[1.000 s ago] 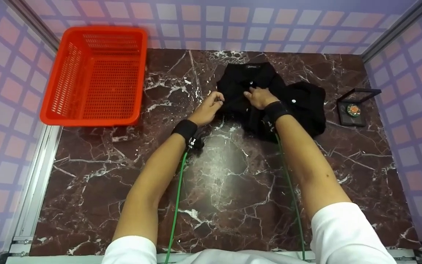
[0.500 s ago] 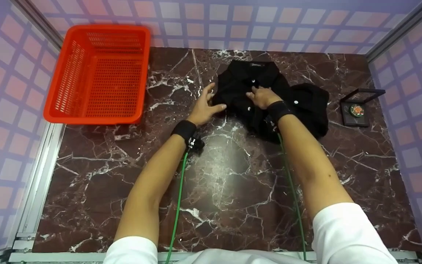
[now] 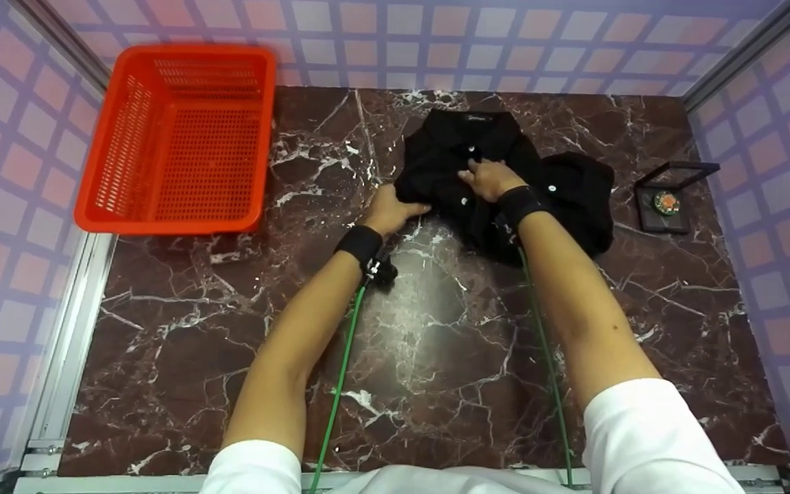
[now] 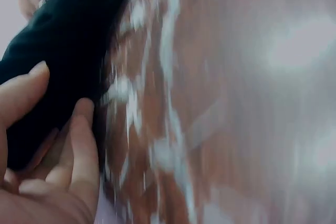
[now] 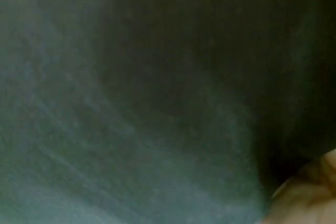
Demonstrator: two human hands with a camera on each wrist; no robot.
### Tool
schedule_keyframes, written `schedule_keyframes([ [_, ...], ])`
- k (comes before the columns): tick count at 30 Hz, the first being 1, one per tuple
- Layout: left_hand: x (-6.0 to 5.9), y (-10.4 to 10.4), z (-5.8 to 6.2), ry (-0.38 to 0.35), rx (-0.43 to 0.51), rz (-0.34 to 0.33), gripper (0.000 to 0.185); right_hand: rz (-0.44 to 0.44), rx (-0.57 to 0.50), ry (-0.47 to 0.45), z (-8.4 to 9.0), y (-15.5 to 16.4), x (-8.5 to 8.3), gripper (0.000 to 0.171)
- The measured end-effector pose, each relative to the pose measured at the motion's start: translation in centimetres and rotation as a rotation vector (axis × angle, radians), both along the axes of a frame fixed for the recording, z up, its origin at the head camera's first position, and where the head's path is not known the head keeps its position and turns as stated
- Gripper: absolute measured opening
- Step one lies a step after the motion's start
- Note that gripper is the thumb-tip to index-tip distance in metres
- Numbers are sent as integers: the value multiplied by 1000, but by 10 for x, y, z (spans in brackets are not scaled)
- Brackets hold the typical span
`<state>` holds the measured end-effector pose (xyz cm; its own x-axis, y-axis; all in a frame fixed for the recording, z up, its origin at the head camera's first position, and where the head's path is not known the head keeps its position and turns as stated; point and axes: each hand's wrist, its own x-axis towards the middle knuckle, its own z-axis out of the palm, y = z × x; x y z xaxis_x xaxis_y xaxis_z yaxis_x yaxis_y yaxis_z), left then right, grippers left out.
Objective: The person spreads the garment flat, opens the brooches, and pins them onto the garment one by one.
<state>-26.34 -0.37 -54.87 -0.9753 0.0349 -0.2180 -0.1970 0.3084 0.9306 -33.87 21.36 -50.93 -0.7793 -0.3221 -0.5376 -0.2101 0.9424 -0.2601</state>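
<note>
- A black shirt [image 3: 505,178] lies crumpled on the far middle of the dark red marble tabletop [image 3: 422,329], with its collar towards the back wall and small white buttons showing down the front.
- The left hand [image 3: 391,208] is at the shirt's near left edge. Its fingers are tucked under and around the cloth, gripping the hem; the left wrist view shows the thumb [image 4: 21,95] and a finger curled over the black fabric, close to the marble.
- The right hand [image 3: 487,180] rests on top of the shirt's front, beside the line of buttons, fingers bent down into the cloth. Whether it pinches the fabric or only presses on it cannot be told; the right wrist view is filled with dark cloth and only a sliver of skin.
- Both wrists wear black bands, with green cables [image 3: 340,384] running back along the arms.
- A red plastic basket [image 3: 175,137] stands at the far left corner, well apart from the shirt.
- A small black-framed box [image 3: 666,202] with a round orange piece inside sits at the right edge, near the shirt's right side.
</note>
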Motion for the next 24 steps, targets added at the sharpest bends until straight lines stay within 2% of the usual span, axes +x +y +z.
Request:
schedule_keyframes([
  [4, 4, 11, 0, -29, 98, 90, 35, -1, -3, 7, 1, 1, 0, 63],
  [8, 6, 11, -1, -16, 119, 100, 22, -3, -7, 7, 2, 2, 0, 62],
  [11, 8, 8, -1, 29, 75, 41, 18, -6, -7, 4, 4, 2, -1, 63],
  [15, 13, 2, 2, 67, 26, -79, 19, -33, 1, -13, 7, 3, -2, 63],
  [18, 18, 0, 4, 51, 53, -158, 18, -38, 15, -33, 8, 4, -2, 64],
  [24, 26, -4, 2, 42, 89, -237, 17, 0, 36, -36, 8, 5, -3, 64],
])
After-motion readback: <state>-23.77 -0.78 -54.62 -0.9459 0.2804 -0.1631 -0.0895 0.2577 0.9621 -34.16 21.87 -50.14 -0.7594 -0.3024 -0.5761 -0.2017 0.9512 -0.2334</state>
